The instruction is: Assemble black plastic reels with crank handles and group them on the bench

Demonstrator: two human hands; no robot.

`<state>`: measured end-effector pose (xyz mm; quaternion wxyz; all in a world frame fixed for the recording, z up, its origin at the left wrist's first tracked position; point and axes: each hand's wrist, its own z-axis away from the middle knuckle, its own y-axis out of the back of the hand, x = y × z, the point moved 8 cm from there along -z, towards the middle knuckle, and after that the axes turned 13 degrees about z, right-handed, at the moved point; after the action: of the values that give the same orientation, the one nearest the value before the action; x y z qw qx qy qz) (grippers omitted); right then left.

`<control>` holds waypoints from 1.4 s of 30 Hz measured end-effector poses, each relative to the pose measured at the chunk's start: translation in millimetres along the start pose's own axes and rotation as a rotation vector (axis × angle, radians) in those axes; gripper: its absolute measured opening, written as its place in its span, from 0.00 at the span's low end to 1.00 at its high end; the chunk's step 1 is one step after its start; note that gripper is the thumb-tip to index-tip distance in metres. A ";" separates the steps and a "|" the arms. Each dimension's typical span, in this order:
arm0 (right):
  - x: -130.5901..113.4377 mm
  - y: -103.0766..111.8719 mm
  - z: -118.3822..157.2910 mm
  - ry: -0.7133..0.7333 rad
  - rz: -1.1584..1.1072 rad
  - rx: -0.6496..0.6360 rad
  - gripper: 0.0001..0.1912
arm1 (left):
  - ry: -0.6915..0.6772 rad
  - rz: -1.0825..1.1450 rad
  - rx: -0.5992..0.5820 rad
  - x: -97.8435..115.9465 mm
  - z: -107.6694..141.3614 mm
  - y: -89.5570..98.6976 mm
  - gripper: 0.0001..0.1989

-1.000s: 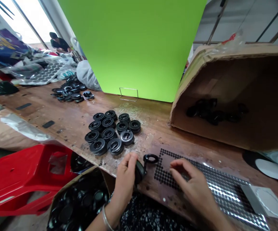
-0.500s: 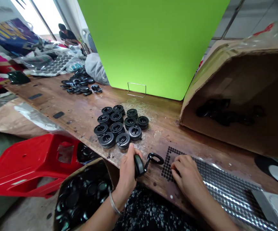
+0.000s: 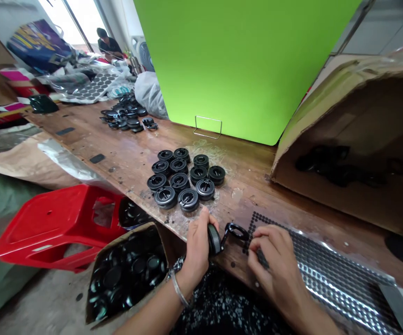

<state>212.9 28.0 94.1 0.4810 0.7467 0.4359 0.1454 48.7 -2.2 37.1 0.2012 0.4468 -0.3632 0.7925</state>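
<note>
My left hand [image 3: 197, 246] is wrapped round a black round part with a ribbed rim [image 3: 215, 239], held on edge near the table's front. From this part a short hinged arm with an open black ring [image 3: 238, 231] sticks out to the right. My right hand [image 3: 278, 260] is over the left end of a shiny sheet of small black dots [image 3: 337, 263]. Its thumb and fingers are curled together in a pinch; whatever lies between them is too small and dark to name. Beyond my left hand, several similar black round parts [image 3: 179, 182] lie flat in a cluster.
A pile of black parts [image 3: 126, 114] lies farther back on the wooden table [image 3: 117, 160]. A green board [image 3: 243, 65] stands behind. At right, an open cardboard box [image 3: 330, 200] holds black pieces. A red stool [image 3: 55, 218] and a carton of black parts [image 3: 128, 274] are below left.
The view has swung slightly left, so everything sits farther right. My left hand still holds the round part; the right hand's thumb and fingers have shifted a little at the dot sheet.
</note>
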 end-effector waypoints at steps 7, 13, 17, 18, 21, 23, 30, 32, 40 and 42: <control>-36.8 10.2 -17.3 -0.002 -0.154 0.062 0.09 | -0.022 -0.074 -0.046 -0.9 10.1 -14.8 0.28; -41.9 9.8 -1.7 0.117 -0.074 0.038 0.12 | -0.031 -0.077 -0.033 -1.1 13.0 -15.1 0.28; -58.9 5.6 20.0 0.234 0.091 0.020 0.24 | -0.003 -0.050 0.001 -2.7 10.2 -10.8 0.27; -58.0 4.1 23.1 0.221 0.102 0.004 0.26 | 0.017 -0.043 -0.002 -4.3 9.2 -10.1 0.27; -33.7 7.9 23.5 0.082 0.041 0.031 0.21 | 0.053 -0.020 0.002 -7.2 5.9 -6.0 0.28; -4.7 11.7 19.4 -0.047 0.039 0.084 0.12 | 0.031 -0.021 0.024 -4.7 3.6 -1.5 0.28; 48.6 -20.0 6.1 -0.235 0.150 -0.066 0.07 | 0.016 -0.013 0.035 -1.8 0.2 3.1 0.28; 46.9 -27.2 4.3 -0.229 0.142 -0.096 0.07 | 0.026 0.000 0.029 -3.2 0.3 2.3 0.29; 45.0 -43.9 -6.1 -0.205 0.201 -0.261 0.06 | 0.028 -0.007 0.037 -2.3 -0.7 0.5 0.28; 39.9 -43.6 -6.4 -0.166 0.288 -0.258 0.05 | 0.028 0.004 0.042 -2.2 -1.1 0.6 0.27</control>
<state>209.6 70.2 52.4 0.5810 0.7429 0.2615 0.2052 48.8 -1.8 34.6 0.1953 0.4388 -0.3447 0.8065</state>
